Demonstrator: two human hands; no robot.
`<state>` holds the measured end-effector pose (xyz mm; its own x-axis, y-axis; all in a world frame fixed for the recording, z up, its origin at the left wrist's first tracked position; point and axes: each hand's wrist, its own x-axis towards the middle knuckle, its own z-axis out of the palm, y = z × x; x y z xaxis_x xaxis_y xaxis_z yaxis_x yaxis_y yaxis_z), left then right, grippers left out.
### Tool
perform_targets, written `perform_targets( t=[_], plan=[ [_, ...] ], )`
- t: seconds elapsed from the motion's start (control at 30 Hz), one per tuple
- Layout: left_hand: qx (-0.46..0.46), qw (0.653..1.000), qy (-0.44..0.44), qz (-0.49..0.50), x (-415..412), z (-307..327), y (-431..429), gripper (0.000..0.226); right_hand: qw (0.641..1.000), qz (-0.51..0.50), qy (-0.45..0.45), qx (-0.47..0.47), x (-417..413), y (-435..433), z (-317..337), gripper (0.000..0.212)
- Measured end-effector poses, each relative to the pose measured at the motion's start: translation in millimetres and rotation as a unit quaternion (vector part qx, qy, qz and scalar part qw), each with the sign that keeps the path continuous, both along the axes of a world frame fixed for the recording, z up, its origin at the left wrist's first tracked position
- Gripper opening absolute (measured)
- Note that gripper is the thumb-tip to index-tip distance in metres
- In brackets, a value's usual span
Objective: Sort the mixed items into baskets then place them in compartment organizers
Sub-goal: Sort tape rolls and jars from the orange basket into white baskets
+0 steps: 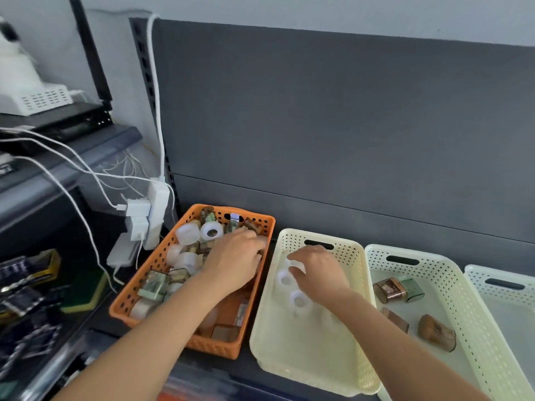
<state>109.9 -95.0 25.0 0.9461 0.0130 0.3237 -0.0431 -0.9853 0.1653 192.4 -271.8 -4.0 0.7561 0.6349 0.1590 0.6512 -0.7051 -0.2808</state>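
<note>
Cream basket holds the right hand, fingers curled round a white roll; just beside it, the left hand reaches into the orange basket, grip hidden.

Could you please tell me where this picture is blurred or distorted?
Head view: wide-angle distortion skews the dark back panel; motion blur smears the right hand and white rolls in the cream basket; clutter at lower left is blurred; lighting soft, no harsh glare.

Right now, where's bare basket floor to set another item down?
Free: near half of cream basket, below the white rolls; visible floor of far-right basket. Crowded: orange basket, piled, left hand in it; right hand over the rolls.
</note>
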Motion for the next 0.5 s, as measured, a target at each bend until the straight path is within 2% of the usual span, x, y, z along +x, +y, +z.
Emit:
perform_targets(
  t=[0.1, 0.23, 0.3, 0.4, 0.5],
  plan=[
    [0.010, 0.998, 0.023, 0.057, -23, 7, 29, 0.019, 0.998, 0.047, -0.023, 0.031, -16, 24, 10, 0.029],
    [0.050, 0.980, 0.122, 0.147, -49, 11, 63, 0.024, 0.995, 0.091, -0.031, 0.040, -36, 52, 18, 0.026],
    [0.065, 0.962, 0.190, 0.184, -62, 9, 77, 0.022, 0.994, 0.100, -0.033, 0.000, -42, 64, 18, 0.027],
    [0.053, 0.942, 0.279, 0.181, -78, 3, 90, 0.021, 0.989, 0.087, -0.028, -0.113, -47, 79, 17, 0.035],
    [0.031, 0.939, 0.301, 0.161, -86, 1, 97, 0.032, 0.986, 0.061, -0.045, -0.148, -50, 89, 11, 0.036]
  ],
)
